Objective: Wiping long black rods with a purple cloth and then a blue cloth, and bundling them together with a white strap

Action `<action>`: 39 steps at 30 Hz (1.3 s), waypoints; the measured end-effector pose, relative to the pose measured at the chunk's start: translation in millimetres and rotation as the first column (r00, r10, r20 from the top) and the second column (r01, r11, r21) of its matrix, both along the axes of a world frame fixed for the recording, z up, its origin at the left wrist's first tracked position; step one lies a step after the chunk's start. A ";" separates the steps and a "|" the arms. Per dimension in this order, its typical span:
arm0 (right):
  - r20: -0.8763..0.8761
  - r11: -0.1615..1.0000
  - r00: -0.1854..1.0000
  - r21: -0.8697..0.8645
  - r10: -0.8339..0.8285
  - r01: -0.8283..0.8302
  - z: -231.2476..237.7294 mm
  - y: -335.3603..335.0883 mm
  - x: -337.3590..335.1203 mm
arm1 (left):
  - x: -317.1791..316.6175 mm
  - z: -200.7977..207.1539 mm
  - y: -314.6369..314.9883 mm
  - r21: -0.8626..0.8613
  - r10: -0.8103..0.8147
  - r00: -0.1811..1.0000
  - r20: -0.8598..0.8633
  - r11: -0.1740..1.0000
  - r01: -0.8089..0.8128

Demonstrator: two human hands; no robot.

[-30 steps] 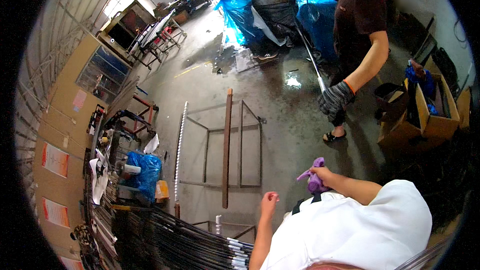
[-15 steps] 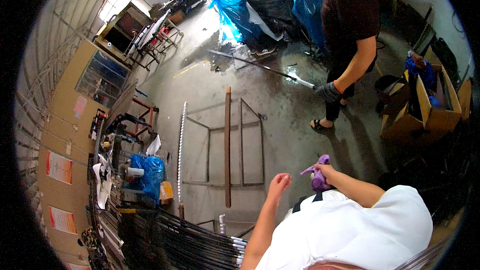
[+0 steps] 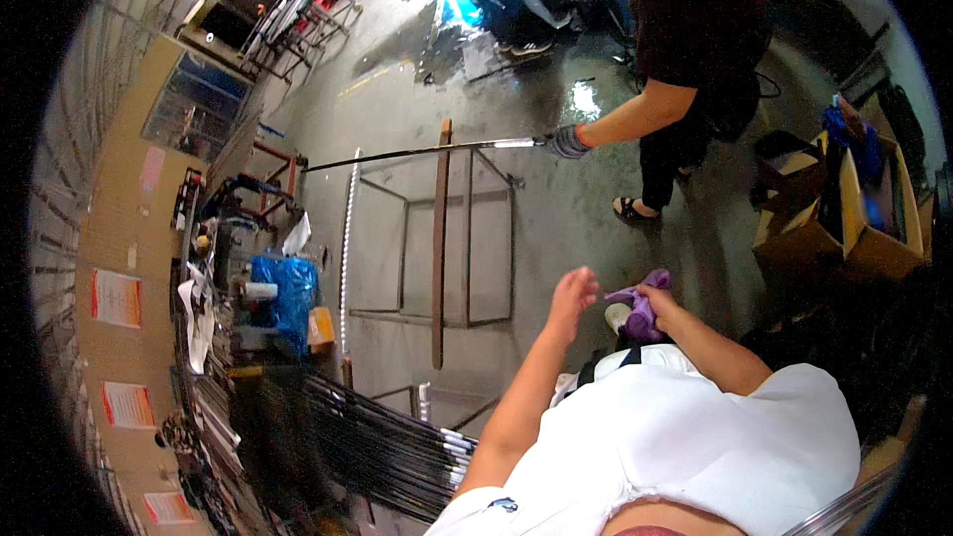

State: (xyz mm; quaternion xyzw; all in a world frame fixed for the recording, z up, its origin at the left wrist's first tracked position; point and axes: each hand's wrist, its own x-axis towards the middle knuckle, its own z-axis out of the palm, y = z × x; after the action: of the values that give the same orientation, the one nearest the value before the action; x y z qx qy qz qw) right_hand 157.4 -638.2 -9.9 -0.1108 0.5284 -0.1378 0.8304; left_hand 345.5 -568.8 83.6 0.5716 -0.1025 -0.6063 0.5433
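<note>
A crumpled purple cloth is bunched in my right hand, its fingers closed round it near my waist. To the left, my raised left hand holds nothing, its fingers loosely bent and apart. Ahead of it is a metal frame rack with a brown bar and a white notched bar along its top. Over the rack a long black rod with a pale end lies level, gripped at that end by a co-worker's grey-gloved hand.
The co-worker in a dark shirt stands ahead at right. Many black rods with white ends are stacked at lower left. Cardboard boxes stand at right. A blue plastic-covered item sits on the left. The floor has wet patches.
The co-worker's rod has swung left and now crosses above the rack. My left hand has risen and moved slightly right. The purple cloth stays in my right hand. My view has tilted down.
</note>
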 end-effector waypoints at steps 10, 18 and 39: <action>-0.034 1.000 0.999 0.002 -0.016 0.016 -22.6 -44.0 -30.8 | 104.1 -51.5 -112.6 0.057 0.570 0.808 -0.149 0.821 -0.569; -0.168 0.999 0.985 -0.012 0.028 -0.030 36.8 -60.2 -58.2 | 198.8 -90.5 -141.7 -0.165 0.735 0.548 -0.398 0.530 -0.832; -0.027 0.677 0.770 -0.458 0.637 -0.576 99.1 -73.0 173.0 | 144.1 87.7 80.1 -0.249 0.756 0.534 0.379 0.639 -0.728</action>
State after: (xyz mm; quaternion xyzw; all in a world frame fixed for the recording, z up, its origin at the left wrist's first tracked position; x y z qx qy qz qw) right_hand 330.5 -711.2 89.2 -0.4551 0.3587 0.0229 0.8146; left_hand 489.6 -488.7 171.2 0.6674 0.0084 -0.1649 0.7261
